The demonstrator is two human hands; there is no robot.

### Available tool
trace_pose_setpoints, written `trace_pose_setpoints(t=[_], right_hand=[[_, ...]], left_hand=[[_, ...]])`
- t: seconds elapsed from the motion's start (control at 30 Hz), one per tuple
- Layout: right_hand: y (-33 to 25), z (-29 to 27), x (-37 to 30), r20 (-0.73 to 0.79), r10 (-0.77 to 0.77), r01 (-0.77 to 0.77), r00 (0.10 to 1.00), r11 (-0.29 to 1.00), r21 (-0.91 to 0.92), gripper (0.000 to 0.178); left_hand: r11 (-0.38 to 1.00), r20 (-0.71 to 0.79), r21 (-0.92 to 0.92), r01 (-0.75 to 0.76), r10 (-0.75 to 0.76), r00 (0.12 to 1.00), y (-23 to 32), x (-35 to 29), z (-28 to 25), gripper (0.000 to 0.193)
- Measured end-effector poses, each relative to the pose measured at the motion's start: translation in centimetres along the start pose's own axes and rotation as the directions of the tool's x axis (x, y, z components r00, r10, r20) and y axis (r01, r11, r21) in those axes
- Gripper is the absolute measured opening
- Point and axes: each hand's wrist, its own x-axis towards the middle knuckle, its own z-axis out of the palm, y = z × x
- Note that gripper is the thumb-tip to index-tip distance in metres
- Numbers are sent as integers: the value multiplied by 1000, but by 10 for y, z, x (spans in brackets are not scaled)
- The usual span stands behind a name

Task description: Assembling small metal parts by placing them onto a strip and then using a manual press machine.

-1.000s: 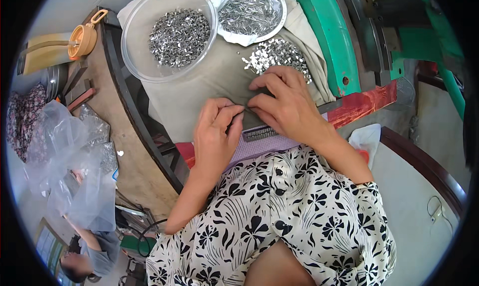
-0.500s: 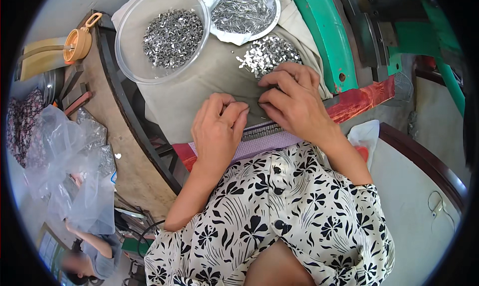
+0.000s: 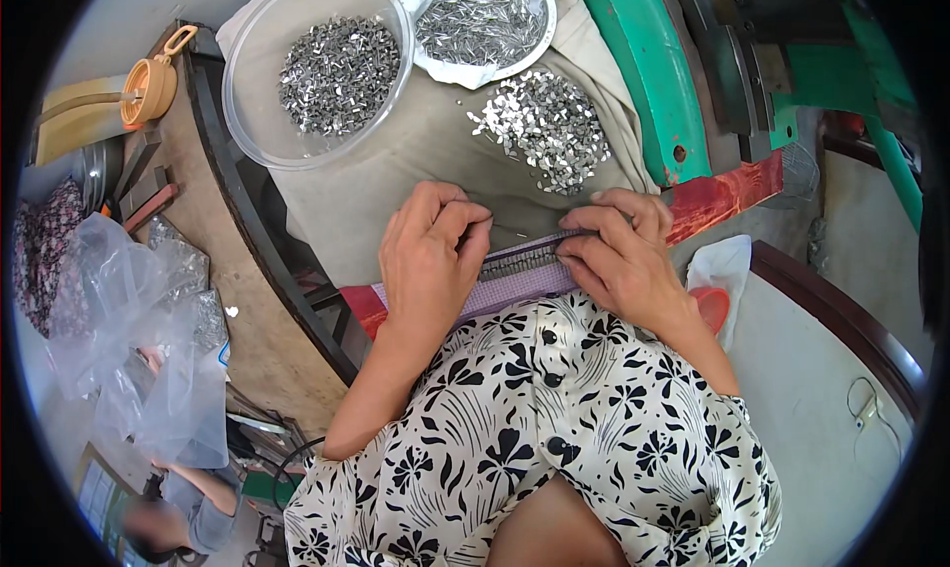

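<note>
A narrow dark rack (image 3: pixel 524 259) with a row of small metal pieces lies along the near edge of the cloth, on a purple checked strip. My left hand (image 3: pixel 433 245) is by its left end, thumb and forefinger pinched together; anything between them is too small to make out. Curled over the rack's right end is my right hand (image 3: pixel 623 253), its fingers closed and their tips hiding what they grip. Beyond the right hand, a loose pile of small shiny metal pieces (image 3: pixel 549 127) is spread on the grey-green cloth (image 3: pixel 396 196).
Behind stand a clear plastic tub (image 3: pixel 235 97) of small metal pieces and a white bowl (image 3: pixel 550 33) of thin metal pins. Green machinery (image 3: pixel 643 72) borders the right. Plastic bags (image 3: pixel 139 320) and an orange-lidded container (image 3: pixel 148 92) are at left, where another person (image 3: pixel 198 508) sits.
My right hand has drawn back from the metal pile toward the rack's right end, uncovering more of the pile. The left hand has barely moved.
</note>
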Motion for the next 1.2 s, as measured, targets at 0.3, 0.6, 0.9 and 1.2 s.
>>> trace_pose_setpoints(t=[0.3, 0.6, 0.9, 1.2], right_hand=[[-6, -1, -3, -24, 6, -9, 1000, 994, -106, 19], [7, -4, 12, -147, 22, -30, 989, 998, -51, 22], [17, 4, 58, -118, -27, 27, 993, 1000, 0, 12], [15, 5, 55, -132, 48, -46, 990, 999, 14, 9]], left_hand=[[997, -23, -80, 8, -9, 1000, 1, -7, -4, 15], [996, -30, -89, 26, -29, 999, 4, -13, -9, 15], [991, 85, -134, -29, 40, 996, 21, -19, -2, 18], [974, 137, -98, -202, 214, 967, 26, -20, 23, 20]])
